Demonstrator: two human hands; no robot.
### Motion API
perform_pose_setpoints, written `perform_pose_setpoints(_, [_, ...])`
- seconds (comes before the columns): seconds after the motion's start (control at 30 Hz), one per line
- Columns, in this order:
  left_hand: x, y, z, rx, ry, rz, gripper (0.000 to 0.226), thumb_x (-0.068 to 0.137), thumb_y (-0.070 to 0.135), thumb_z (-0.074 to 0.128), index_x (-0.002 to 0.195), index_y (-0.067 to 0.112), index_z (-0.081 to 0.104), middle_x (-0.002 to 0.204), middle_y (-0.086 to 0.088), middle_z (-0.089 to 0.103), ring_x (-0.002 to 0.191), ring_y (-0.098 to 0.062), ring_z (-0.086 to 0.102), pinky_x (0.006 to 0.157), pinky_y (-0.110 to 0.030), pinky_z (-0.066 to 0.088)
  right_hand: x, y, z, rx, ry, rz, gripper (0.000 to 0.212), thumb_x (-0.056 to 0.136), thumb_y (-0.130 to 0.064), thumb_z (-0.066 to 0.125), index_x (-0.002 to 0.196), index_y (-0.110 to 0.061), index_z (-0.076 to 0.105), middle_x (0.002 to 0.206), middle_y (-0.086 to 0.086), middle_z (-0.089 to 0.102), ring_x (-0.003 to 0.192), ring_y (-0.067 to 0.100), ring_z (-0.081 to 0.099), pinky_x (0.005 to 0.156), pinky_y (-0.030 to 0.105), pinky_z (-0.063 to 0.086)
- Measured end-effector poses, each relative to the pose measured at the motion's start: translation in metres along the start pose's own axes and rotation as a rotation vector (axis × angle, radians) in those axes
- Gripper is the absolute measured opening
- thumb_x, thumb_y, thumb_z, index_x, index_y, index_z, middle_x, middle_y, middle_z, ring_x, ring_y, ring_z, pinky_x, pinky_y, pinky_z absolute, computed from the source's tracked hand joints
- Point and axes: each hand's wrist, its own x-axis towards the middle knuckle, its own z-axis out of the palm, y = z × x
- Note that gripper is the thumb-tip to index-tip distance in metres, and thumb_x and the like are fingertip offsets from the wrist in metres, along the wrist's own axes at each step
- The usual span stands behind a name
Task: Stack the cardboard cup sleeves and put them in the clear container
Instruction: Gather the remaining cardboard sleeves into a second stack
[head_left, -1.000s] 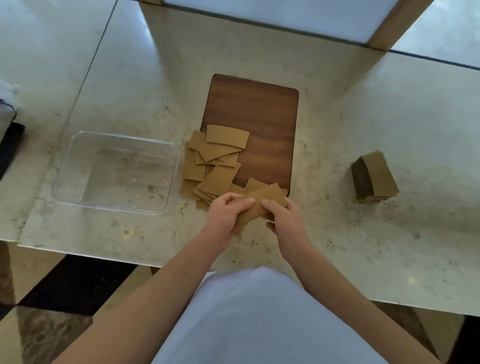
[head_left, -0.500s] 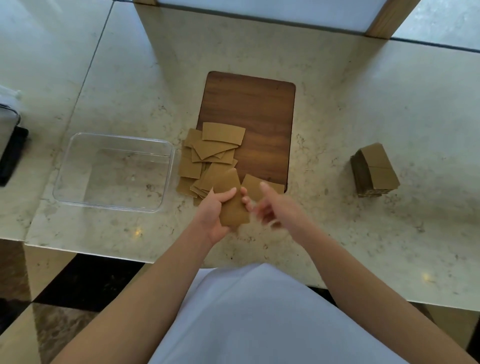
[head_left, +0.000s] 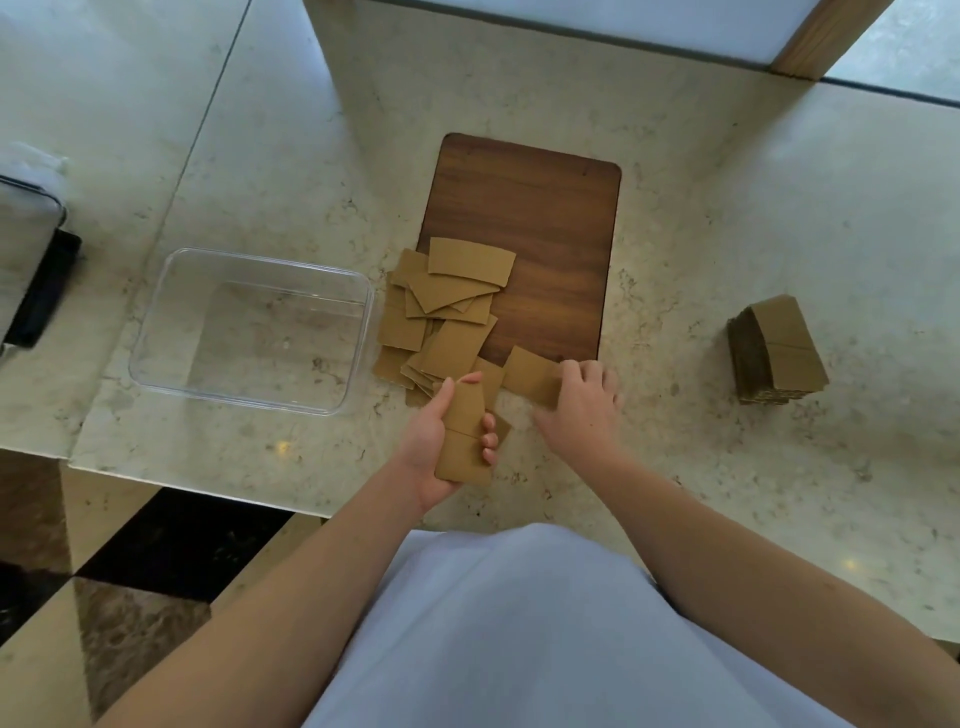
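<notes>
Gathering is under way: the left hand (head_left: 441, 441) grips a small stack of cup sleeves (head_left: 464, 434) above the worktop (head_left: 727, 457), while the right hand (head_left: 584, 400), fingers curled, takes hold of a loose sleeve (head_left: 530, 375) just beyond it. Further sleeves (head_left: 447, 312) lie scattered ahead; the clear container (head_left: 249, 327), empty, sits left of both hands. Next, seemingly, that sleeve joins the stack squarely.

Head view — steeply down, close over counter (head_left: 727, 156)

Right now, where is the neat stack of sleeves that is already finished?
In the head view the finished stack stands alone on the marble counter at the far right, beyond the wooden board and apart from both hands.
</notes>
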Motion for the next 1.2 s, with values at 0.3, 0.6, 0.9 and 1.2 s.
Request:
perform_pose_setpoints(0.3, [-0.003, 0.001, -0.02, 0.061, 0.131, 0.031, 0.029, 0.107, 0.039, 0.049, 0.125, 0.026, 0.067, 0.081, -0.014, 0.064, 0.064, -0.026, 0.059, 0.058, -0.035, 0.052, 0.026, 0.007, -0.018, -0.128, -0.072, -0.033, 0.052, 0.083, -0.049, 0.08, 0.117, -0.017, 0.057, 0.127, 0.009, 0.049, 0.125, 0.033, 0.043, 0.107, 0.046, 0.038])
perform_pose_setpoints(0.6, [-0.001, 0.0, -0.015, 0.03, 0.126, 0.037, 0.03, 0.109, 0.034, 0.046, 0.127, 0.025, 0.067, 0.081, -0.015, 0.066, 0.065, -0.027, 0.062, 0.062, -0.037, 0.054, 0.011, 0.022, -0.01, 0.036, 0.043, 0.002, 0.028, 0.098, -0.044, 0.062, 0.093, -0.018, 0.053, 0.1, 0.001, 0.051, 0.104, 0.028, 0.051, 0.083, 0.039, 0.044])
perform_pose_setpoints(0.9, [0.005, 0.0, -0.003, 0.068, 0.075, -0.057, 0.03, 0.11, 0.034, 0.044, 0.127, 0.022, 0.064, 0.086, -0.017, 0.07, 0.065, -0.028, 0.062, 0.058, -0.036, 0.055, -0.012, 0.004, -0.068, 0.684, -0.682, -0.041, 0.029, 0.091, -0.049, 0.072, 0.108, -0.026, 0.07, 0.086, 0.005, 0.08, 0.062, 0.023, 0.074, 0.045, 0.026, 0.044])
perform_pose_setpoints(1.2, [-0.011, 0.004, -0.006, 0.359, -0.306, -0.322, 0.064, 0.095, 0.068, 0.056, 0.129, 0.016, 0.07, 0.117, -0.022, 0.072, 0.1, -0.04, 0.071, 0.079, -0.052, 0.061, -0.004, -0.066, -0.086, -0.077, -1.113, -0.214, 0.032, 0.085, -0.04, 0.082, 0.108, -0.024, 0.067, 0.093, -0.003, 0.077, 0.065, 0.019, 0.077, 0.057, 0.027, 0.058])
